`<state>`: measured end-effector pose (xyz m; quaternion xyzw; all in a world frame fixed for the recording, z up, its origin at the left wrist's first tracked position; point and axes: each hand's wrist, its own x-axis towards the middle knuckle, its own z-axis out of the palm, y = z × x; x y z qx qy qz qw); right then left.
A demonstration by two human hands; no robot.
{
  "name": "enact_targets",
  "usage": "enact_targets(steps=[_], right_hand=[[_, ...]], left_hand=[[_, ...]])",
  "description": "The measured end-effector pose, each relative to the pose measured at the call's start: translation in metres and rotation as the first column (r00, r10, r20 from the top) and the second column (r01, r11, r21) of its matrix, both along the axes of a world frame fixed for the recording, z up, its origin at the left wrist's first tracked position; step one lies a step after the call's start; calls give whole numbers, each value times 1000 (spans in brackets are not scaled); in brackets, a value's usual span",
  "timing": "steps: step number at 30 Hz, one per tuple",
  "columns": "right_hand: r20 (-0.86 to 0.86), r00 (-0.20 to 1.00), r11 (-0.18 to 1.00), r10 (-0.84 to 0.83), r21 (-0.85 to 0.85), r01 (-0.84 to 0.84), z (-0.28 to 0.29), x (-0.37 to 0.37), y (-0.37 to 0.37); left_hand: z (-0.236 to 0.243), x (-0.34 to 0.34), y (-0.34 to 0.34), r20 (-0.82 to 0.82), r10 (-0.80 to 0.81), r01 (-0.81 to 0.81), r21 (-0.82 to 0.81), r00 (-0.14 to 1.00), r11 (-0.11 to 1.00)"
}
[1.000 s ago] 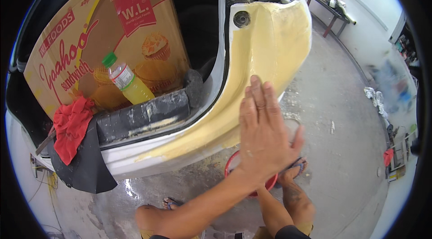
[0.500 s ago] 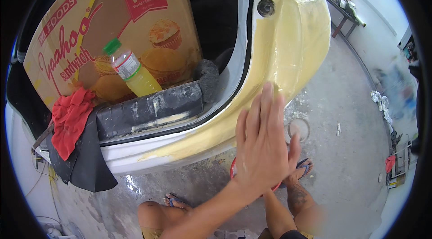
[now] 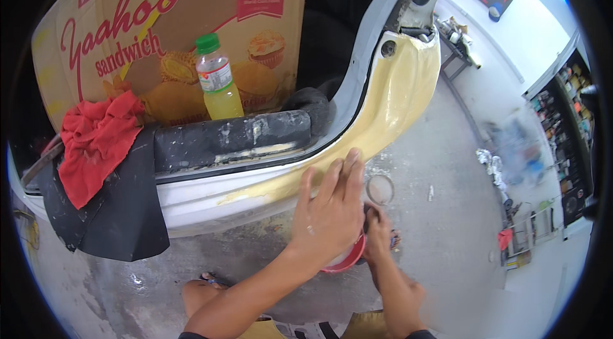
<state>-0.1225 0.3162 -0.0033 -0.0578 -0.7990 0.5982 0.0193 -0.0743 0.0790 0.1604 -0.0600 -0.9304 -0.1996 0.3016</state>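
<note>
My left hand [image 3: 329,211] lies open, fingers slightly apart, with its fingertips on the yellow filler-coated car panel [image 3: 399,90] along the curved white lower edge. Beside it, partly behind it, my right hand [image 3: 380,230] is closed round a small dark item, too hidden to name, above a red bucket [image 3: 341,263] on the floor. A red cloth [image 3: 92,147] drapes over a black sheet [image 3: 112,230] at the left of the sill. A plastic bottle with yellow drink and green cap [image 3: 223,102] stands before a printed cardboard box [image 3: 159,13] inside the car opening.
The grey concrete floor [image 3: 447,230] runs round the car. A cluttered bench [image 3: 456,42] stands along the right wall, with shelves of small items [image 3: 555,134], crumpled foil [image 3: 491,166] and a metal frame [image 3: 536,230] lower down.
My view has turned. My left hand has slid down and left along the yellow panel. My right hand has risen from down by the bucket into view beside it, holding the dark item.
</note>
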Motion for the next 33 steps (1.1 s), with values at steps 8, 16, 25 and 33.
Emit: enact_targets(steps=[8,16,25,33], right_hand=[[-485,545,311,684,870,383,261,-46,-72],[-159,559,-53,814,938,344,283,-53,-113],[-49,578,-42,814,989,144,296,-61,-117],[-184,630,58,754,975,215,298,-65,-116]], left_hand=[[-142,69,-23,322,-224,177,169,920,969],[-184,53,-35,319,-260,150,329,912,932],[-189,51,-43,378,-272,162,299,885,940],[-179,53,-67,438,-266,83,393,859,916]])
